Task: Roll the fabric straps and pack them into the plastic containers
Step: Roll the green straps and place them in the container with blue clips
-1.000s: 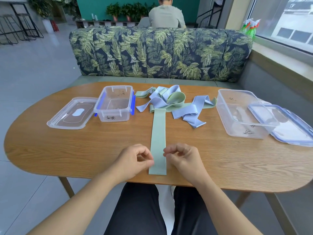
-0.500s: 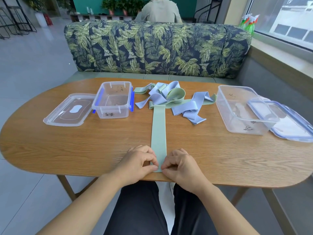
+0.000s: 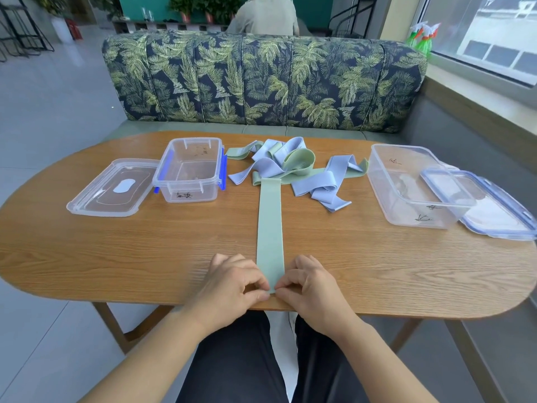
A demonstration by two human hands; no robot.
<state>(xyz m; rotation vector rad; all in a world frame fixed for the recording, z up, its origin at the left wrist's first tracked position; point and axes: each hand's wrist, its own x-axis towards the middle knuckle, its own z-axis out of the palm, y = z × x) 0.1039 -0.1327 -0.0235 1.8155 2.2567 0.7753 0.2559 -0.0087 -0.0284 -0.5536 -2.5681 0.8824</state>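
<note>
Fingers (image 3: pixel 262 287) of the left hand (image 3: pixel 229 289) curl in and pinch the near end of the green strap (image 3: pixel 268 228). The right hand (image 3: pixel 312 289) does the same from the other side, thumb and fingertips closed on the same end, and the two hands nearly touch at the table's front edge. The green strap lies flat and straight on the table (image 3: pixel 116 257), running away from the hands into the strap pile (image 3: pixel 290 164) at mid-table. That pile is a loose tangle of pale blue and green straps, and one blue strap (image 3: pixel 322 190) trails toward the right. The small container (image 3: pixel 186 196) with blue clips sits open to the left of the pile, with handwriting on its front wall. Its clear lid (image 3: pixel 110 190) lies flat just beside it, further left. The large container (image 3: pixel 418 216) sits open to the right of the pile, and the blue-rimmed lid (image 3: pixel 494 219) leans against its right side. Nothing lies between the hands and the pile except the strap. The table is wood grain with rounded ends. Dark trousers (image 3: pixel 238 359) show below the table edge. A leaf-print sofa (image 3: pixel 261 82) stands behind the table, and a seated person (image 3: pixel 264 16) behind it faces away. There is a window (image 3: pixel 494 33) at right with spray bottles (image 3: pixel 421 36) on the sill, potted plants (image 3: pixel 203 4) at the far wall, and a grey tiled floor (image 3: pixel 43 97).
</note>
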